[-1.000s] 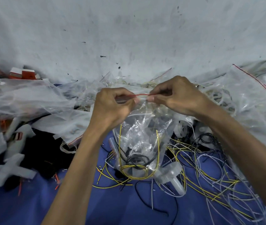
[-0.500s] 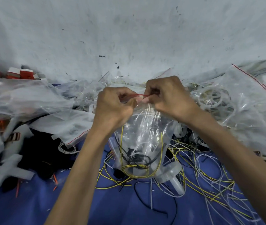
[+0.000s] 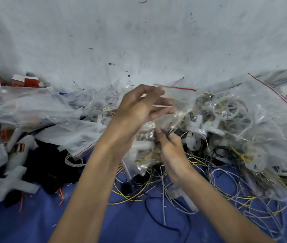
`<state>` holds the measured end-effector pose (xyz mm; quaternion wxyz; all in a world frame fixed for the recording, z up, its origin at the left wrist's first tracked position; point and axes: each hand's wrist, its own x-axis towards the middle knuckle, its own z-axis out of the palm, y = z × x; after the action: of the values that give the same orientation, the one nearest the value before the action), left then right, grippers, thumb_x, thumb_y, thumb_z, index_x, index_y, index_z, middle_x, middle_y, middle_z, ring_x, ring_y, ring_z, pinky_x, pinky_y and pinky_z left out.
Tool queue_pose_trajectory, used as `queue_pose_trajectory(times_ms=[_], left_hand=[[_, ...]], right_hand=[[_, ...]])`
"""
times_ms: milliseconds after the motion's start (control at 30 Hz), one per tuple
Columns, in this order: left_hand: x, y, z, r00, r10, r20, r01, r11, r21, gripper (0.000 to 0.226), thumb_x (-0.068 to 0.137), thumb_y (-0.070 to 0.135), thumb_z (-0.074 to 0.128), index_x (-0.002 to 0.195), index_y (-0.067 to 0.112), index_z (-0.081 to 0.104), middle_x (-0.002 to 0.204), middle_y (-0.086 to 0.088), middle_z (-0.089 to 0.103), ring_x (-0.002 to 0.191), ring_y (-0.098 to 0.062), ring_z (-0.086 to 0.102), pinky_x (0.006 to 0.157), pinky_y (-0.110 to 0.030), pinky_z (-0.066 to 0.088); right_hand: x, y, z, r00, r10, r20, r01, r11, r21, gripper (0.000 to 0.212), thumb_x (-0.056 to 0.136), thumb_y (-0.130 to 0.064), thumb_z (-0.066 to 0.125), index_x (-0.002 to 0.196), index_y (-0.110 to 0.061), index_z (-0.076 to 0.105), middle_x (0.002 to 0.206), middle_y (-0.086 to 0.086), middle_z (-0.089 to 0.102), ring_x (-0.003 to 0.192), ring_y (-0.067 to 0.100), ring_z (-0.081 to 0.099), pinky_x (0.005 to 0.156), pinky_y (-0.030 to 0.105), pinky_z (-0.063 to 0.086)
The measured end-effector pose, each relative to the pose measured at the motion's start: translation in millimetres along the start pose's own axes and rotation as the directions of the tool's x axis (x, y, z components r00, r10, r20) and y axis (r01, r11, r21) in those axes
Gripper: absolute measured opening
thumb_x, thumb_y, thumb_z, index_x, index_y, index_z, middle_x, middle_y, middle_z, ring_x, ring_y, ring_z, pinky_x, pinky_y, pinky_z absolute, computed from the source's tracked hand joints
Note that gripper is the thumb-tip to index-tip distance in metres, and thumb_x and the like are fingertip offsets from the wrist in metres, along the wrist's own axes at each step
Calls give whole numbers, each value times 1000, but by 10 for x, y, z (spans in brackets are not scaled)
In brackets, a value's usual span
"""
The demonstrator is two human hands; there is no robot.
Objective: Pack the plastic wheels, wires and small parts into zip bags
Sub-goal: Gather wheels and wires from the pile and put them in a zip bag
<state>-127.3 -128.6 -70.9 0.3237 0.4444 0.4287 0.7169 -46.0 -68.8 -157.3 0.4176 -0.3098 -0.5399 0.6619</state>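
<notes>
Plastic bag, light, limp and slippery with wires sagging inside, hangs above the blue cloth, right hand pinching its middle, left hand half-open at the red zip top, grip unclear through blur; I'd hold the stiffer zip strip.

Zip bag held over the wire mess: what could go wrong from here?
1. The zip bag is tilted, and blur hides whether its red zip strip is fully shut, so wires inside could spill out.
2. The left hand looks loose on the bag and only the right hand pinches its lower part, so it may slip.
3. Loose wires lie right beneath and could snag on it.
</notes>
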Motion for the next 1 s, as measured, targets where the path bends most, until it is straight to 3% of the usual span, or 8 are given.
queue_pose_trajectory(times_ms=[133, 267, 367, 433, 533, 733, 867, 1000], left_hand=[[154, -149, -451, 958, 186, -220, -35, 832, 553, 22, 83, 38, 66, 97, 22, 61, 93, 12, 64, 90, -3, 61, 77, -22, 46], [147, -314, -549, 956, -278, 89, 190, 824, 533, 15, 84, 46, 62, 78, 36, 72, 85, 21, 70, 81, 7, 62, 76, -25, 41], [188, -457, -483, 953, -267, 146, 122, 774, 622, 16, 87, 37, 62, 89, 25, 72, 94, 11, 73, 94, -5, 65, 87, -29, 43], [246, -543, -481, 963, -233, 136, 67, 693, 718, 21, 87, 41, 61, 93, 22, 69, 96, 7, 72, 98, -12, 64, 91, -33, 44], [320, -715, -507, 974, -187, 125, 23, 633, 774, 20, 88, 40, 59, 77, 23, 61, 75, 10, 64, 78, -10, 59, 74, -30, 44], [558, -897, -944, 973, -207, -99, 225, 771, 596, 26, 89, 50, 52, 89, 26, 61, 105, 1, 68, 94, -16, 63, 92, -38, 47], [917, -829, -1711, 945, 149, -291, 233, 318, 919, 22, 86, 31, 61, 101, 15, 63, 117, -11, 62, 108, -25, 53, 86, -30, 39], [1138, -881, -2346, 852, 149, -502, 508, -7, 861, 69, 80, 43, 67, 137, 15, 39, 150, -17, 13, 138, -34, 9, 103, -53, 29]], right_hand=[[68, -102, -256, 971, 141, 195, -198, 927, 318, 39, 91, -24, 49, 119, 3, 49, 113, 21, 64, 93, 30, 63, 67, 36, 57], [121, -84, -365, 977, 105, 183, -158, 939, 306, 53, 92, -30, 44, 133, 4, 43, 122, 19, 59, 102, 29, 62, 73, 33, 57], [110, -29, -447, 947, 109, 302, -196, 941, 276, 67, 89, -54, 38, 139, -9, 39, 134, 17, 52, 117, 34, 55, 89, 47, 51], [112, -22, -506, 911, 121, 394, -175, 979, 104, 74, 79, -68, 44, 135, -19, 46, 131, 11, 56, 117, 31, 55, 95, 56, 44], [172, 23, -550, 965, 78, 249, 8, 945, -327, 41, 74, -52, 68, 103, -23, 68, 100, 0, 72, 93, 17, 68, 91, 45, 49], [594, -289, -626, 949, -310, 61, 305, 849, -432, 20, 72, -25, 77, 87, -15, 67, 78, -4, 73, 70, 5, 69, 55, 16, 50], [1059, -752, -1026, 858, -506, -90, 388, 753, -531, 20, 83, -25, 69, 91, -21, 50, 77, -1, 62, 51, 4, 61, 41, 14, 44], [1417, -776, -1548, 834, -494, -244, -40, 388, -921, 51, 82, -48, 62, 81, 3, 67, 57, 6, 51, 57, 23, 54, 56, 24, 38]])
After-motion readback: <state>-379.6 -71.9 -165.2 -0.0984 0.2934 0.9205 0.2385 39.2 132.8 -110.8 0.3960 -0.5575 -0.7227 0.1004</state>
